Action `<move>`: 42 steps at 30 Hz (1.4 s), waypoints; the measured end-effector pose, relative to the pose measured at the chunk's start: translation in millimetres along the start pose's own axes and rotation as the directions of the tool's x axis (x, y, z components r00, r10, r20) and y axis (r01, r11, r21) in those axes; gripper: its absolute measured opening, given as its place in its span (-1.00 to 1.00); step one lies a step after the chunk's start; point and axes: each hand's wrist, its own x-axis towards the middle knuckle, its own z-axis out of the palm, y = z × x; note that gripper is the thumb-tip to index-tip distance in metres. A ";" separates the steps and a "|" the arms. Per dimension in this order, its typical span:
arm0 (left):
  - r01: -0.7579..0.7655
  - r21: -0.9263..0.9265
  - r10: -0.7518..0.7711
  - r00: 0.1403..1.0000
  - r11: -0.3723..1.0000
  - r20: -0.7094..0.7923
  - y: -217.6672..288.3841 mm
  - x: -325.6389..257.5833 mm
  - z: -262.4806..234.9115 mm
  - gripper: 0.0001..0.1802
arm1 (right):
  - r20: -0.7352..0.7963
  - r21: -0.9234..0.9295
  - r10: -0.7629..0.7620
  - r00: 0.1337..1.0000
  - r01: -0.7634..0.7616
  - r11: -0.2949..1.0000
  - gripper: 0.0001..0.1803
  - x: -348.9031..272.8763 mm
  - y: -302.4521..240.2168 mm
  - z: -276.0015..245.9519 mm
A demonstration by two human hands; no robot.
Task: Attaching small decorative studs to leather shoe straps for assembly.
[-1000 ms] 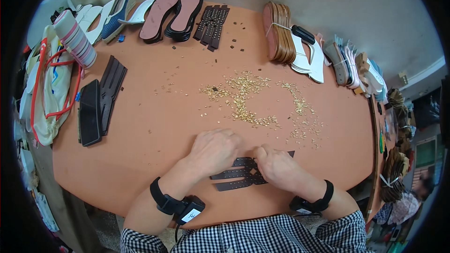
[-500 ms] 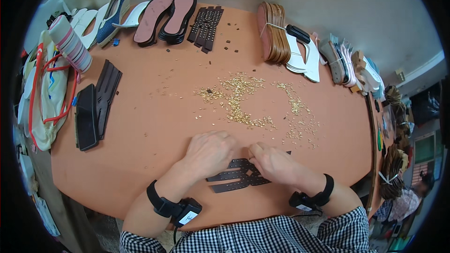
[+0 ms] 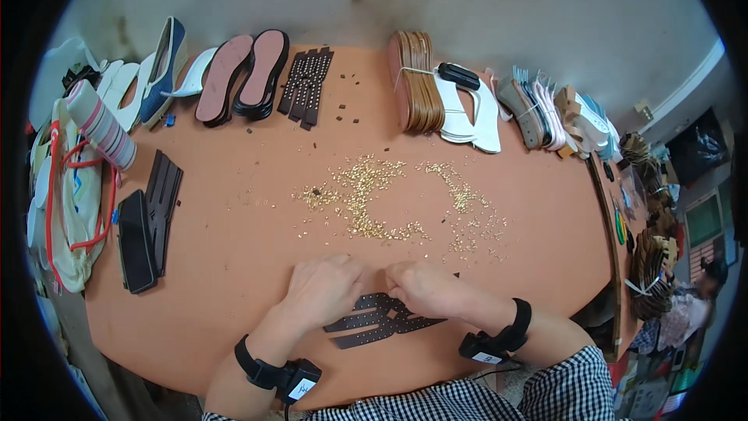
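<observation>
A person's left hand (image 3: 323,290) and right hand (image 3: 425,288) press fingertips together on a dark studded strap piece (image 3: 382,320) lying flat near the front edge of an orange worktable (image 3: 234,265), both hands curled narrow over it, apparently pinching a small stud into place. A scatter of gold studs (image 3: 374,199) lies just beyond; the next move likely calls for picking one more stud from that pile
</observation>
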 end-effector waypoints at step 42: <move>-0.044 -0.004 0.043 0.995 0.999 -0.087 -0.9 -0.3 2.9 -0.93 | -0.430 -0.464 0.028 0.903 -0.247 0.850 -0.83 50.9 73.4 -56.7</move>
